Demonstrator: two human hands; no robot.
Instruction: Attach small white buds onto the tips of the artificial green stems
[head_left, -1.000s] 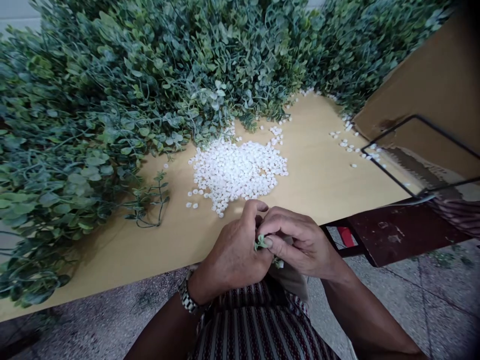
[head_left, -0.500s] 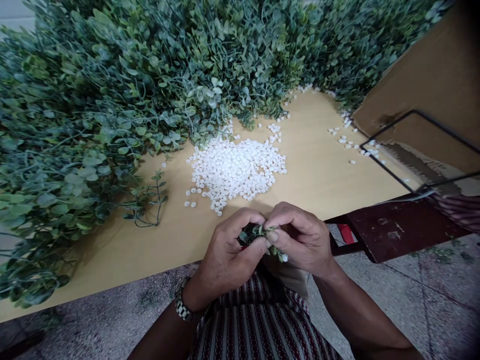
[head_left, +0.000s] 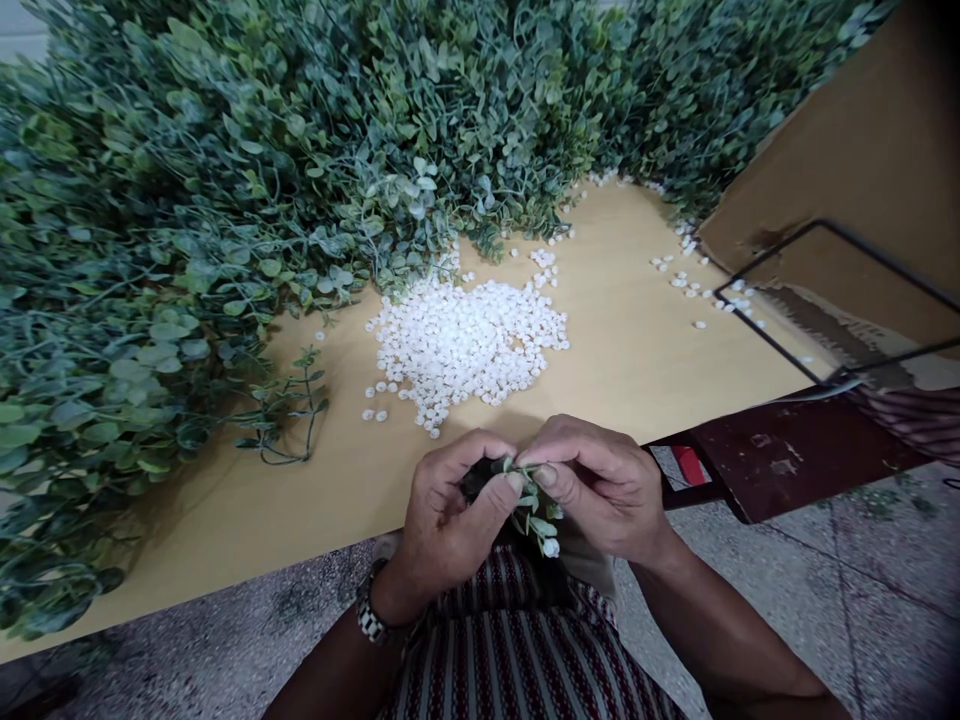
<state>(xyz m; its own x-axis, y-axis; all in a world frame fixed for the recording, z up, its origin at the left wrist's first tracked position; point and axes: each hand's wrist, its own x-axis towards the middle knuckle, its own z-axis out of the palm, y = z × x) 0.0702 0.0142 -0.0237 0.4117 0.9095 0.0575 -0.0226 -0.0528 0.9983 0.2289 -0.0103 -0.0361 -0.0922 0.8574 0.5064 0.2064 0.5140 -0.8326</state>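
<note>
Between my two hands is an artificial leaf sprig point(head_left: 534, 520), held over the table's near edge, with a white bead-like piece point(head_left: 551, 547) at its lower end. My left hand point(head_left: 457, 510) pinches the sprig between thumb and forefinger. From the other side, my right hand point(head_left: 600, 485) is closed at the sprig's top, thumb against forefinger; whether a small white piece sits in that pinch is hidden. Just beyond the hands lies a heap of small white pieces point(head_left: 472, 340) on the table. Left of the heap rests a loose sprig point(head_left: 289, 410).
A large mass of artificial greenery point(head_left: 300, 150) covers the back and left of the tan table point(head_left: 352, 490). At right stand a cardboard piece point(head_left: 847, 150) and a black wire frame point(head_left: 765, 340), with scattered white pieces beside them. A dark red bench point(head_left: 817, 450) sits below.
The sprig has turned so that more of its leaves and the white piece hang below my fingers. My hands have parted slightly, and the left has shifted a little left.
</note>
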